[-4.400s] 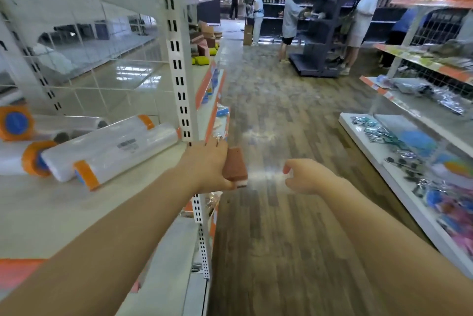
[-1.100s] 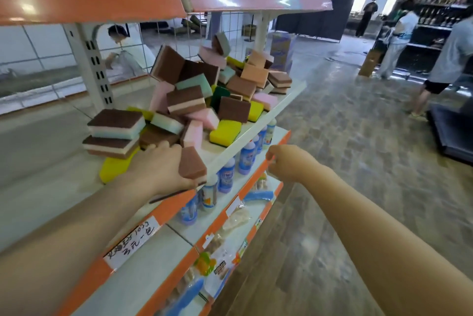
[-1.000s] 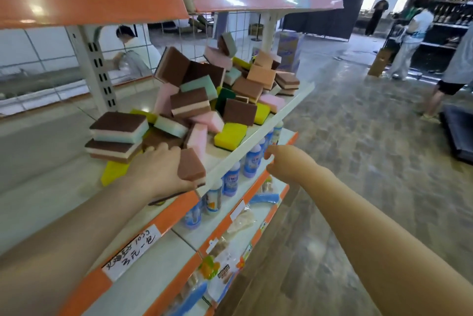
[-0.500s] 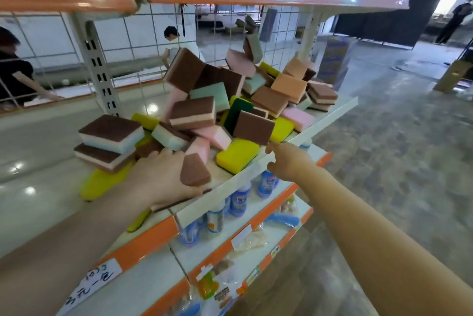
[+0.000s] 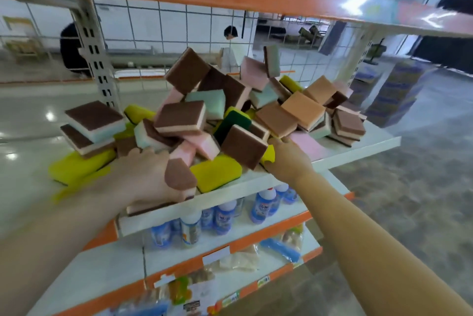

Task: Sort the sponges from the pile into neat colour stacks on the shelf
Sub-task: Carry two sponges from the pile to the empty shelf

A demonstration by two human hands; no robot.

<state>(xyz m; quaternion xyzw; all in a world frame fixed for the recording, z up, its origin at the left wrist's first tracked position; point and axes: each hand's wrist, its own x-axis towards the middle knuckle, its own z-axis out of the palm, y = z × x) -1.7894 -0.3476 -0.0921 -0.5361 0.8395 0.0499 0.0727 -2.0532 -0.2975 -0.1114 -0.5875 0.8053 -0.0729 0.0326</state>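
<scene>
Big jumble of sponges [image 5: 230,116] heaped on the white shelf [image 5: 358,148], nowhere near sorted yet. Only a small start over on the left: two brown-topped ones [image 5: 93,123] lying flat on each other, with a yellow sponge [image 5: 79,166] underneath.

Left hand [image 5: 147,175] curled around a brown-and-pink sponge [image 5: 180,178], right at the shelf's front edge, thumb side wrapped over the scouring face. Looks like another flat one pinned under the palm, but too blurry to swear to it.

Right hand [image 5: 288,159] reaching into the front of the pile, fingers tucked in behind a tilted brown sponge [image 5: 244,146] and touching something yellow underneath. Pinching or just poking? Can't tell from here, fingertips hidden.

Handling-wise: probably super light and squishy foam, with a rougher, stiffer scourer layer on one face. No breakage worries, plenty of grip. Best taken across the short sides, thumb on one edge and fingers on the other, so the thing stays flat for stacking. Squeezing hard just bends it. Main risk: the heap looks loosely propped, so pulling a low piece could send the upper ones sliding off the shelf front. Safer picking from the top or the loose front edge.
</scene>
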